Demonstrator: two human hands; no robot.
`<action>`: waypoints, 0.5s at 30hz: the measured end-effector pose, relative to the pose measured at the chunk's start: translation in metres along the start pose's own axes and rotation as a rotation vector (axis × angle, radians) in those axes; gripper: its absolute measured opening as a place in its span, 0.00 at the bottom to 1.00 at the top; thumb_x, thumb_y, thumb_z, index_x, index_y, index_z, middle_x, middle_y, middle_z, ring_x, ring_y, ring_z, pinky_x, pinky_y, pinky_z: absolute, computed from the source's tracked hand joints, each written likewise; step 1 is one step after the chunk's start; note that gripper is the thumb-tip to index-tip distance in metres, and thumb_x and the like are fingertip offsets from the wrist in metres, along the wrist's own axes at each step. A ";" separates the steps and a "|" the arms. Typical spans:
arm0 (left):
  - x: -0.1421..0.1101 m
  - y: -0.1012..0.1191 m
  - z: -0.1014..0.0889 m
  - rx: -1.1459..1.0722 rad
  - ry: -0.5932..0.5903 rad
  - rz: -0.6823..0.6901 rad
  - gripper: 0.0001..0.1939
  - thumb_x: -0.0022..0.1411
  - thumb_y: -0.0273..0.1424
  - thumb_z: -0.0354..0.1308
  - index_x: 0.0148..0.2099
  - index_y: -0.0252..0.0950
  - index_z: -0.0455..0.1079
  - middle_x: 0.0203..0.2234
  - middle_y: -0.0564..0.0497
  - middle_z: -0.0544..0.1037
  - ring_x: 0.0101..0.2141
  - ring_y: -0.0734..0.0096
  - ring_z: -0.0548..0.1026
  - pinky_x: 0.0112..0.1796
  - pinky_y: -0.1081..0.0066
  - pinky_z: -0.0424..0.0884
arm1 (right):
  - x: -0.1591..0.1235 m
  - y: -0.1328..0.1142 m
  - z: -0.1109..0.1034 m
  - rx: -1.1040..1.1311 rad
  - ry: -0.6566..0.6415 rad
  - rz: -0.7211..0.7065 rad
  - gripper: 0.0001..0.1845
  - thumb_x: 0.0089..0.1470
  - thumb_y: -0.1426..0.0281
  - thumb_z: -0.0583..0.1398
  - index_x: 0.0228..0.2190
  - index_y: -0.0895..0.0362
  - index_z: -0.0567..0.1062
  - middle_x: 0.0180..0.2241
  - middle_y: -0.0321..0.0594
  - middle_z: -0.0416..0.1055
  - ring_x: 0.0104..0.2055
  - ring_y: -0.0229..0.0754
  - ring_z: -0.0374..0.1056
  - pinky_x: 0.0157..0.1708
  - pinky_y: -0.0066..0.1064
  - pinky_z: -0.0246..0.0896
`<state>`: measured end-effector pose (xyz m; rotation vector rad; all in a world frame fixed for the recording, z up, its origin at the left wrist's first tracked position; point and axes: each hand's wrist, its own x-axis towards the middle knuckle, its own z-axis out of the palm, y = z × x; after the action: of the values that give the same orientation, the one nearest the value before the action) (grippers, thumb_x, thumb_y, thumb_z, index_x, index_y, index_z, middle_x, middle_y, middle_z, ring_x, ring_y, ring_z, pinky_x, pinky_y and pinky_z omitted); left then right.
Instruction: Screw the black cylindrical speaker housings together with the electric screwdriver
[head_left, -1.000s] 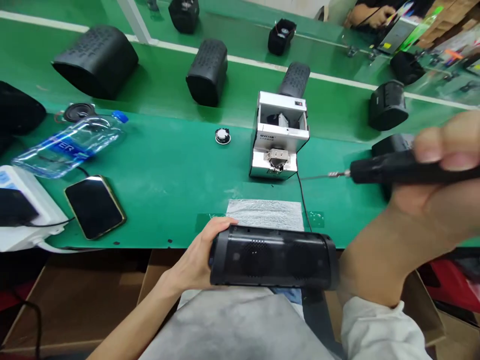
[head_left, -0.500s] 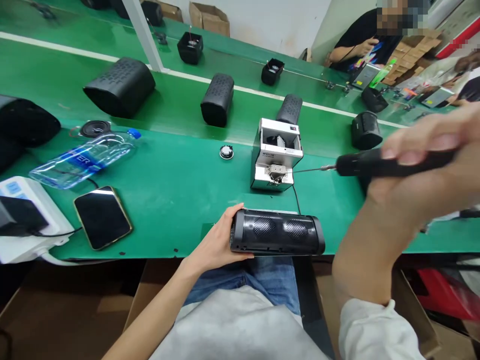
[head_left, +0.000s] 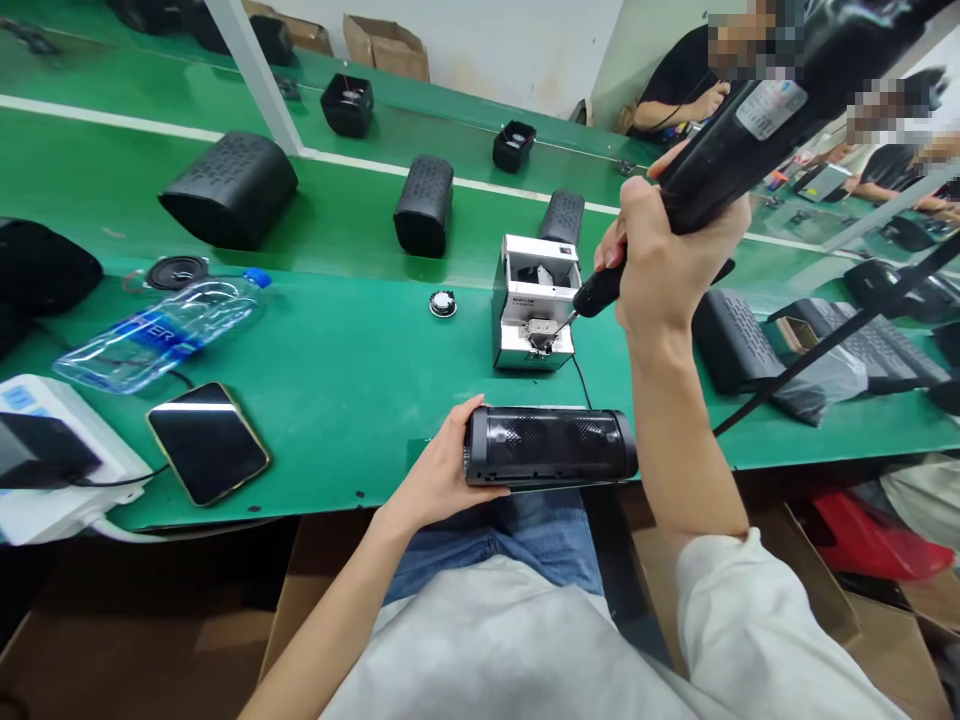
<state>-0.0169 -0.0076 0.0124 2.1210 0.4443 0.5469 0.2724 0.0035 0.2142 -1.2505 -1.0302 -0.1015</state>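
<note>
My left hand (head_left: 448,462) grips the left end of a black speaker housing (head_left: 551,447), which lies lengthwise at the bench's front edge with perforated round areas facing up. In my raised right hand (head_left: 664,250) is a black electric screwdriver (head_left: 739,140), fingers wrapped round its body. The tool slants down to the left, and its bit meets the front of a white screw feeder (head_left: 536,305). Whether a screw sits on the tip is too small to tell. A small round speaker driver (head_left: 442,304) lies left of the feeder.
A water bottle (head_left: 165,330), a phone (head_left: 208,443) and a white power strip (head_left: 67,460) occupy the left side. Black speaker shells (head_left: 424,205) stand along the green belt behind. More shells (head_left: 735,340) lie at right, near a dark cord (head_left: 832,350). A co-worker (head_left: 679,85) sits across.
My right hand has swung left and tilted the screwdriver steeply, bringing its bit to the feeder's front. The left hand keeps its hold on the speaker housing. The view has shifted slightly.
</note>
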 end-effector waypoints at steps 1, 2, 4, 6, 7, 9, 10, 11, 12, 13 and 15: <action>0.000 0.000 0.000 0.002 -0.003 -0.005 0.68 0.58 0.36 0.84 0.84 0.52 0.38 0.75 0.34 0.64 0.71 0.37 0.73 0.68 0.40 0.75 | 0.000 0.001 0.000 -0.011 0.006 0.015 0.43 0.59 0.26 0.69 0.42 0.48 0.61 0.27 0.33 0.61 0.27 0.32 0.51 0.23 0.35 0.60; 0.000 0.000 0.000 0.004 -0.005 -0.012 0.68 0.58 0.36 0.84 0.83 0.52 0.38 0.75 0.35 0.63 0.71 0.37 0.73 0.68 0.40 0.75 | -0.001 0.002 0.001 -0.010 0.014 0.026 0.43 0.58 0.25 0.68 0.42 0.48 0.61 0.28 0.33 0.62 0.27 0.32 0.51 0.22 0.35 0.60; 0.000 0.001 0.000 0.009 -0.006 -0.027 0.68 0.58 0.37 0.83 0.83 0.52 0.38 0.75 0.35 0.64 0.70 0.38 0.74 0.68 0.41 0.76 | -0.004 0.000 0.002 0.034 0.027 0.033 0.47 0.51 0.20 0.68 0.41 0.47 0.61 0.28 0.32 0.63 0.26 0.32 0.51 0.20 0.36 0.57; 0.001 0.002 0.000 0.016 -0.002 -0.036 0.68 0.58 0.37 0.83 0.83 0.51 0.38 0.74 0.35 0.64 0.70 0.38 0.75 0.67 0.42 0.76 | -0.007 -0.006 -0.001 0.084 0.021 0.041 0.50 0.44 0.18 0.68 0.39 0.47 0.61 0.27 0.32 0.64 0.24 0.31 0.50 0.18 0.35 0.55; 0.001 0.002 0.000 0.019 0.000 -0.038 0.68 0.58 0.38 0.83 0.83 0.51 0.39 0.74 0.35 0.64 0.70 0.38 0.75 0.67 0.42 0.76 | -0.009 -0.013 -0.005 0.094 0.016 0.049 0.50 0.44 0.19 0.70 0.38 0.47 0.61 0.27 0.31 0.63 0.23 0.30 0.50 0.17 0.35 0.55; 0.001 0.001 0.000 0.025 -0.002 -0.040 0.67 0.58 0.38 0.82 0.84 0.51 0.39 0.74 0.35 0.64 0.69 0.38 0.76 0.66 0.42 0.77 | -0.016 -0.031 -0.020 0.122 -0.013 0.050 0.42 0.50 0.30 0.74 0.39 0.48 0.63 0.25 0.30 0.62 0.22 0.30 0.53 0.18 0.34 0.57; 0.001 0.001 0.000 0.027 -0.002 -0.038 0.67 0.58 0.39 0.82 0.84 0.50 0.39 0.74 0.34 0.65 0.69 0.38 0.76 0.66 0.42 0.77 | -0.020 -0.042 -0.030 0.157 -0.016 0.024 0.34 0.54 0.40 0.75 0.39 0.49 0.65 0.23 0.28 0.61 0.21 0.31 0.54 0.18 0.34 0.57; 0.001 0.000 0.000 0.027 -0.001 -0.036 0.67 0.58 0.39 0.82 0.84 0.49 0.39 0.74 0.34 0.65 0.69 0.38 0.76 0.67 0.42 0.76 | -0.026 -0.056 -0.042 0.202 -0.008 -0.015 0.26 0.55 0.51 0.74 0.39 0.49 0.67 0.22 0.27 0.59 0.19 0.32 0.54 0.17 0.33 0.55; 0.001 0.000 0.000 0.027 0.001 -0.032 0.67 0.58 0.40 0.82 0.84 0.48 0.39 0.74 0.33 0.65 0.70 0.37 0.75 0.68 0.42 0.75 | -0.033 -0.070 -0.055 0.240 0.009 -0.055 0.18 0.56 0.60 0.71 0.38 0.50 0.69 0.21 0.26 0.58 0.18 0.33 0.54 0.16 0.33 0.54; 0.001 -0.001 0.000 0.026 0.006 -0.026 0.67 0.58 0.41 0.82 0.84 0.47 0.39 0.74 0.33 0.65 0.70 0.37 0.75 0.69 0.42 0.74 | -0.041 -0.086 -0.068 0.264 0.040 -0.090 0.13 0.55 0.66 0.68 0.38 0.51 0.70 0.21 0.26 0.57 0.18 0.34 0.54 0.16 0.33 0.52; 0.002 -0.003 -0.001 0.026 0.016 -0.022 0.67 0.58 0.43 0.82 0.84 0.45 0.39 0.74 0.32 0.65 0.71 0.37 0.74 0.70 0.42 0.73 | -0.058 -0.115 -0.093 0.200 0.115 -0.070 0.11 0.54 0.70 0.65 0.39 0.52 0.70 0.21 0.26 0.54 0.18 0.34 0.52 0.17 0.31 0.51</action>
<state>-0.0159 -0.0047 0.0108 2.1360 0.4852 0.5483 0.2273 -0.1409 0.2629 -1.0169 -0.9601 -0.1196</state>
